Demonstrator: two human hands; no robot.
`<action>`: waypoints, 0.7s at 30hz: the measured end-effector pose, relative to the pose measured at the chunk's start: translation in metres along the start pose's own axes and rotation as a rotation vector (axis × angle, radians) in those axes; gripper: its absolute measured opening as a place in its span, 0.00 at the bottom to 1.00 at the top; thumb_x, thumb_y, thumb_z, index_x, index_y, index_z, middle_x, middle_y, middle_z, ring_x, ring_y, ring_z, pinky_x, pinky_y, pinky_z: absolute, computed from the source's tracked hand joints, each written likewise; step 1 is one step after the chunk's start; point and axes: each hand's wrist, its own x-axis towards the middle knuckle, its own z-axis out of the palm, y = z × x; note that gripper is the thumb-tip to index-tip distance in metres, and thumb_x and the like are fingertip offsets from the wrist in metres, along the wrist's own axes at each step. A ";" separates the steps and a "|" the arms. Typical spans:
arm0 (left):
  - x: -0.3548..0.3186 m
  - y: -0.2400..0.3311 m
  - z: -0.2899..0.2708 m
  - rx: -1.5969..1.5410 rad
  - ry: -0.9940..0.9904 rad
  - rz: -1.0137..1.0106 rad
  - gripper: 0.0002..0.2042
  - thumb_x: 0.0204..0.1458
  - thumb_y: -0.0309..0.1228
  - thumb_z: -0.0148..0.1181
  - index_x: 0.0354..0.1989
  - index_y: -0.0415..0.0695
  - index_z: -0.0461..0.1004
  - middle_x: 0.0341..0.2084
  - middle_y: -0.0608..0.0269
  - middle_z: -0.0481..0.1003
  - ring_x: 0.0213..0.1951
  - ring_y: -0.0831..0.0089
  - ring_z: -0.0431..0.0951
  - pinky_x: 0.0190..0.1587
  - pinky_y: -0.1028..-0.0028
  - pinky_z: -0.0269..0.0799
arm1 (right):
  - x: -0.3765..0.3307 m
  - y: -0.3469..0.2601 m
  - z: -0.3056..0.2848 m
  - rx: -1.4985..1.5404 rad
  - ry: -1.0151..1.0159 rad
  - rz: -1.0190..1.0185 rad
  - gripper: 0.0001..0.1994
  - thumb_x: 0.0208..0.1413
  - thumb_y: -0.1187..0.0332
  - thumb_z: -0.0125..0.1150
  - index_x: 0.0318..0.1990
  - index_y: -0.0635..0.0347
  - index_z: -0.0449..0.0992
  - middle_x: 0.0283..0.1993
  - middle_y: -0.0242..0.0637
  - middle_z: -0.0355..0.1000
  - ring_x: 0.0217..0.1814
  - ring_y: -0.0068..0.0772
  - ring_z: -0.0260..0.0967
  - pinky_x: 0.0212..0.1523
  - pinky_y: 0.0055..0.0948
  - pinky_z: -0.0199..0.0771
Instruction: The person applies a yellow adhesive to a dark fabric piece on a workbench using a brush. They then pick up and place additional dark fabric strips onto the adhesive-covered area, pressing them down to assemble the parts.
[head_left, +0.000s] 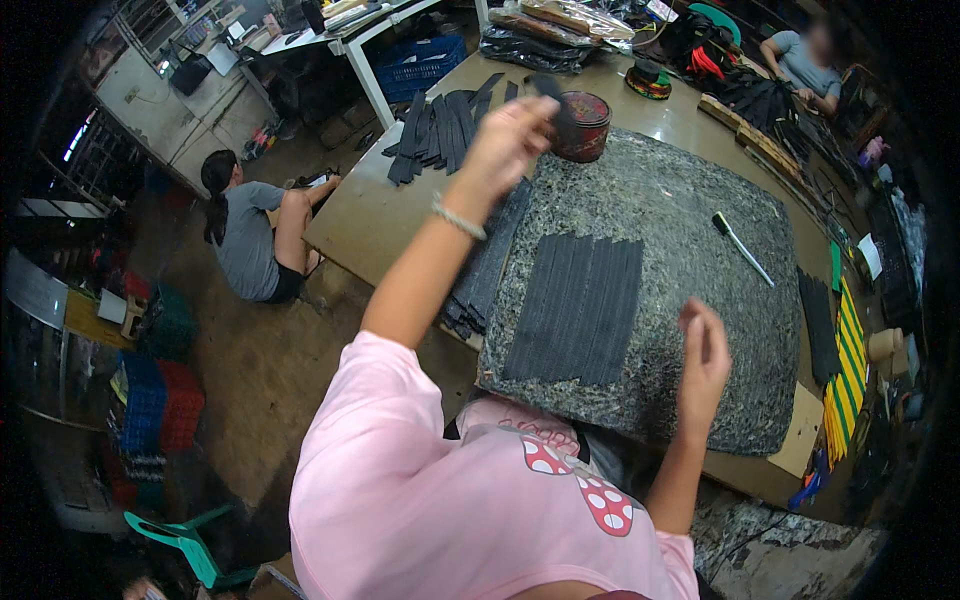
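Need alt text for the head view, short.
A person in a pink shirt raises the left hand with a dark brush toward a red tin, right hand empty over a speckled stone slab holding a row of dark strips.

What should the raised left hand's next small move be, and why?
Probably a short dip of the left hand toward the round red tin: it holds a dark tool just beside the tin, while a row of dark strips lies on the stone slab and the right hand waits empty.
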 end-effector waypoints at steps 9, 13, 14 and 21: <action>-0.095 -0.070 0.151 -0.200 -0.335 -0.469 0.10 0.56 0.33 0.61 0.42 0.44 0.72 0.31 0.75 0.73 0.29 0.88 0.70 0.30 0.86 0.64 | 0.005 -0.011 0.009 0.020 0.258 -0.129 0.09 0.60 0.69 0.58 0.42 0.66 0.77 0.38 0.31 0.73 0.37 0.18 0.69 0.36 0.19 0.71; -0.061 -0.085 0.146 0.007 -0.385 -0.305 0.09 0.55 0.32 0.62 0.38 0.41 0.73 0.26 0.73 0.71 0.27 0.86 0.69 0.29 0.85 0.63 | -0.020 0.008 -0.010 -0.002 0.272 0.141 0.10 0.60 0.68 0.59 0.44 0.64 0.76 0.33 0.27 0.71 0.30 0.14 0.64 0.27 0.15 0.68; -0.052 -0.087 0.144 -0.015 -0.385 -0.285 0.09 0.54 0.32 0.63 0.37 0.41 0.74 0.26 0.73 0.71 0.26 0.85 0.69 0.28 0.84 0.63 | -0.025 0.012 -0.013 0.022 0.231 0.148 0.10 0.60 0.68 0.59 0.44 0.64 0.76 0.33 0.27 0.71 0.30 0.13 0.64 0.27 0.15 0.68; 0.009 -0.101 0.118 0.608 -0.410 -0.111 0.22 0.48 0.46 0.67 0.45 0.40 0.77 0.34 0.64 0.77 0.36 0.78 0.76 0.37 0.80 0.70 | -0.034 0.029 -0.022 -0.024 0.195 0.220 0.12 0.59 0.68 0.60 0.48 0.62 0.76 0.34 0.25 0.70 0.30 0.14 0.63 0.29 0.16 0.69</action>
